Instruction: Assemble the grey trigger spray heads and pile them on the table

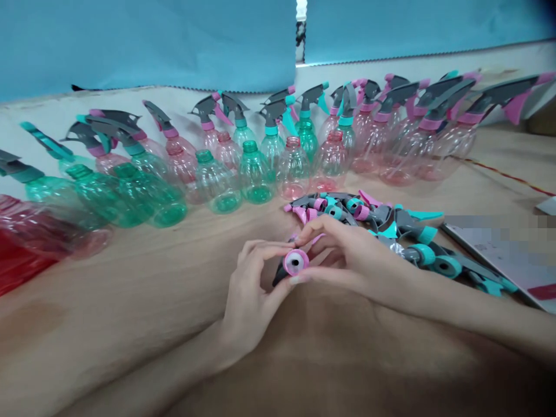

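Both hands hold one grey and pink trigger spray head (296, 263) above the table. Its pink collar faces me, showing a white inside with a dark hole in the middle. My left hand (252, 284) grips it from the left, thumb below and fingers above. From the right, my right hand (343, 255) pinches the collar between thumb and fingers. Much of the sprayer body is hidden behind the fingers. Just beyond my right hand lies a pile of loose spray heads (382, 217) in grey, pink and teal.
Several clear bottles stand in a row along the wall, some open like the green bottle (257, 174), others topped with spray heads. A red bag (21, 266) lies at far left. A flat white box (504, 255) and a twisted cord (508, 174) are at right.
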The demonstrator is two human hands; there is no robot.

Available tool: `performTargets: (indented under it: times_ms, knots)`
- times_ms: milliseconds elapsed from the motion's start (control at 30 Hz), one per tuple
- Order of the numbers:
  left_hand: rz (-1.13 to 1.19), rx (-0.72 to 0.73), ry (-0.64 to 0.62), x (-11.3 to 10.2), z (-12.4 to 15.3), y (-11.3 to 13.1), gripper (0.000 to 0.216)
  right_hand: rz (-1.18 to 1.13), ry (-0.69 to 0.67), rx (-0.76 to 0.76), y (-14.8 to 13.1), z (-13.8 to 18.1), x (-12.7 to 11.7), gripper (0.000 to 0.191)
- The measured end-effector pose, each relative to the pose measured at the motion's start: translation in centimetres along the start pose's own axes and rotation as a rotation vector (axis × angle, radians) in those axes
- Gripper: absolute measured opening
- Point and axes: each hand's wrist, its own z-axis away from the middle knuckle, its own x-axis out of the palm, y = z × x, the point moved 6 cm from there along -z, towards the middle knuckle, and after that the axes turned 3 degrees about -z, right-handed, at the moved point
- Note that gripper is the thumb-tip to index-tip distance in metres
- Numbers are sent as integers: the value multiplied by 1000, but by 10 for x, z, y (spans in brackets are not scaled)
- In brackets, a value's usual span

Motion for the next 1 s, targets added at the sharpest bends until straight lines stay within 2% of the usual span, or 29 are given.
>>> performTargets:
  times_ms: [133,267,400,500,667,800,1000]
  knots:
    - [-70,6,26,0,4,0,28,406,120,-89,-20,12,-8,13]
    - [-107,-40,38,-1,5,-4,26,517,27,-9,-20,21,3,16]
    - [-118,38,42,-1,4,-1,20,494,-72,53,-17,23,12,10]
    - [-104,69,65,-2,4,1,18,429,-130,101,-17,23,14,15]
    - [-62,87,80,-4,5,1,19,209,-198,153,-9,16,16,19]
    - [-66,73,75,-5,5,-2,23,77,-134,112,2,9,18,22]
    - [-42,81,43,-2,5,-3,22,215,48,-9,3,10,16,14]
